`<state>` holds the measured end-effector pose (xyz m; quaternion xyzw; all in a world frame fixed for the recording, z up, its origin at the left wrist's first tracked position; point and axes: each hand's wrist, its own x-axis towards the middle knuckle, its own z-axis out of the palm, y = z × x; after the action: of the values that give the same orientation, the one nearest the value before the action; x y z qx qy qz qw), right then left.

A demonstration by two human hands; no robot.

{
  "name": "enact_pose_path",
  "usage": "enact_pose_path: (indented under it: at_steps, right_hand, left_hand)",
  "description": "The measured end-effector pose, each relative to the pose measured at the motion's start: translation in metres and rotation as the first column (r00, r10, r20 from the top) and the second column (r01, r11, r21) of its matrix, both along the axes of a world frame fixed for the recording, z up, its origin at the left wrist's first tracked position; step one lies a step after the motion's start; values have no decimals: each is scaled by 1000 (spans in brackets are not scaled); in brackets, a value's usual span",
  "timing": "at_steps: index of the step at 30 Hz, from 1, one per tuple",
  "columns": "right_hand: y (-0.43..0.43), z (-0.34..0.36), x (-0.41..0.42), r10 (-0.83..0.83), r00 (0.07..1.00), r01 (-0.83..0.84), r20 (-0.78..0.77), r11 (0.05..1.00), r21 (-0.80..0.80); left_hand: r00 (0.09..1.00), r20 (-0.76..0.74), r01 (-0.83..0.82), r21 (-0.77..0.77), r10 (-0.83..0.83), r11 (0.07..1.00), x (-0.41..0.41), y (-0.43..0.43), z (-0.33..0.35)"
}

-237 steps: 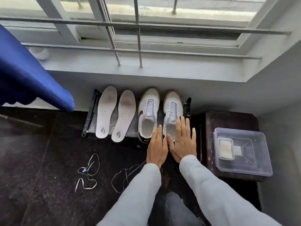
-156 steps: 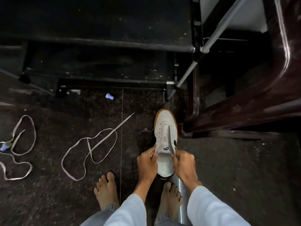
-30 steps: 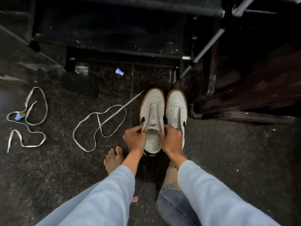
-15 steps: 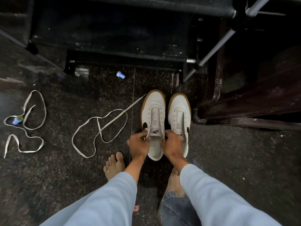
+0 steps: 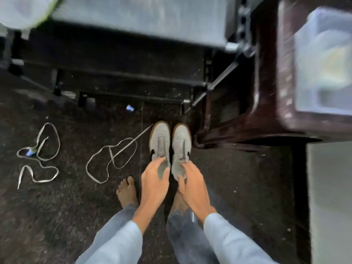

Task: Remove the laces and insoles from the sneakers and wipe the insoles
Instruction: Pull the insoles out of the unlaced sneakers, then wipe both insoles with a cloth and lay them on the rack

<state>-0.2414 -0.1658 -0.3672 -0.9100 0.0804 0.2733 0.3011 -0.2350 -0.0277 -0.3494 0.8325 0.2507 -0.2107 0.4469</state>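
Observation:
Two white sneakers with tan soles stand side by side on the dark floor, toes pointing away from me. My left hand [image 5: 154, 181] curls over the heel opening of the left sneaker [image 5: 159, 139]. My right hand [image 5: 192, 184] grips the heel of the right sneaker [image 5: 181, 139]. Neither sneaker has a lace. One loose white lace [image 5: 112, 158] lies just left of the sneakers, a second lace [image 5: 38, 155] farther left. A blurred white shape, perhaps an insole [image 5: 21, 10], shows at the top left on the rack.
A low dark shoe rack [image 5: 133, 21] stands ahead. A dark brown stool [image 5: 266, 92] at the right carries a clear plastic box [image 5: 323, 63]. A small blue scrap [image 5: 130, 108] lies near the rack. My bare left foot [image 5: 126, 191] stands behind the sneakers.
Both hands were on the left sneaker; now each hand is on one sneaker's heel. The view has lifted and blurred, bringing the stool's top and box into sight.

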Motion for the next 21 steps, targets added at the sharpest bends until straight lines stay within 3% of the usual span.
enact_pose_path:
  at_steps: [3,5,9,15,21]
  right_hand:
    - [-14,75,8,129,972,-82,195,969,-235]
    - [-21,125,26,191,956,-88,223,912,-401]
    - [-41,204,54,190,937,8,295,829,-560]
    - [-96,291,115,12,864,250,504,858,-449]
    - [-176,300,190,-173,821,360,545,896,-259]
  left_hand:
    - [959,101,262,38,-264,964,8,-10,76]
    - [897,190,375,155,-400,914,29,-17,117]
    - [678,330,522,412,-656,747,89,-46,192]
    - [499,417,563,510,-760,650,168,-102,271]
    - [547,340,577,509,-765,639,220,-164,281]
